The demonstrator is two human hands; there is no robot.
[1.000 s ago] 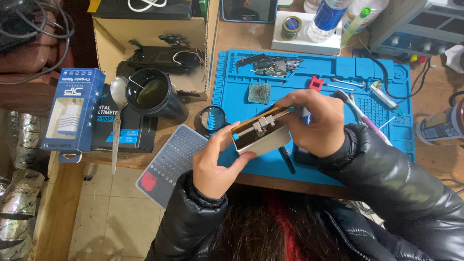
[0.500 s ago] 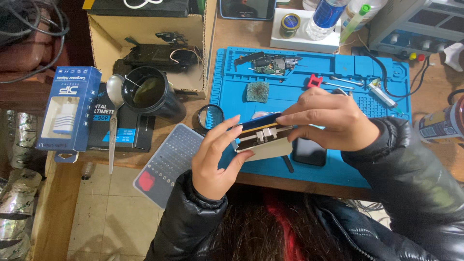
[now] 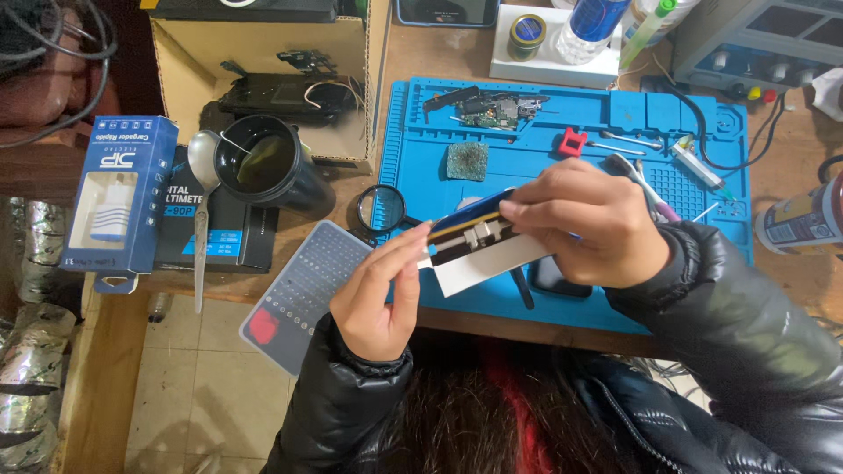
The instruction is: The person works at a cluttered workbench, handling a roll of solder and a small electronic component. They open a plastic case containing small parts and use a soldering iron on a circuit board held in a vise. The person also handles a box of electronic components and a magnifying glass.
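Observation:
A thin opened phone [image 3: 470, 235] with a blue edge, a metal bracket and a white back panel is held over the front edge of a blue work mat [image 3: 544, 167]. My left hand [image 3: 378, 294] supports its left end with the fingertips. From above, my right hand [image 3: 584, 224] grips the phone's right part and covers that end. A small dark phone-like piece [image 3: 553, 279] lies on the mat just under my right hand.
Black mug of dark liquid [image 3: 259, 167], spoon [image 3: 202, 215], blue box [image 3: 114, 202], magnifier [image 3: 380, 211] and grey screw mat [image 3: 303, 294] lie to the left. Circuit board [image 3: 492, 110], green pad [image 3: 467, 161], red part [image 3: 572, 141], tweezers and tools sit on the mat. Bottles stand behind.
The phone has been tilted and turned a little between both hands; my right hand has closed further over its top right end. The view has shifted slightly.

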